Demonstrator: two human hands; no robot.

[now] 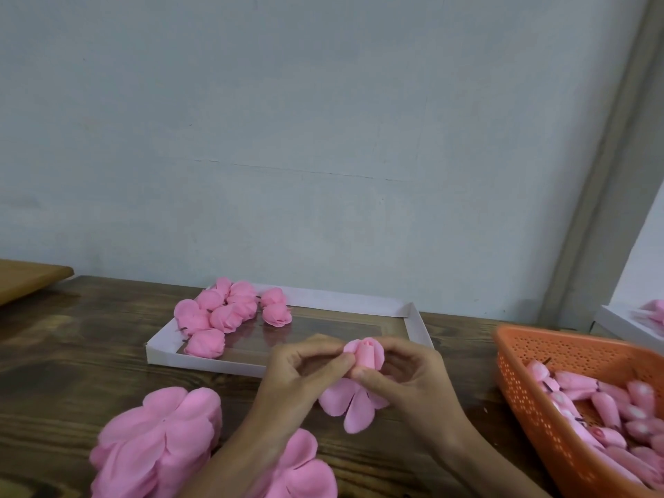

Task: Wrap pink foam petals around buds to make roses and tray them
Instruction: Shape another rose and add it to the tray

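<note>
While left hand (301, 372), right hand (406, 375) pinch one bud (366, 354): nine roses (224, 318).

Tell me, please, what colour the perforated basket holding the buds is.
The basket is orange, shown best in the head view, at the right edge of the table.

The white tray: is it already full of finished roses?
No, the finished roses fill only the left end of the white tray; the rest of it is bare.

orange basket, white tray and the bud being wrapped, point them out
orange basket (517, 372): head view, on its perforated left wall
white tray (201, 363): head view, on its near wall
bud (367, 354): head view, on its pink side facing the camera
</note>
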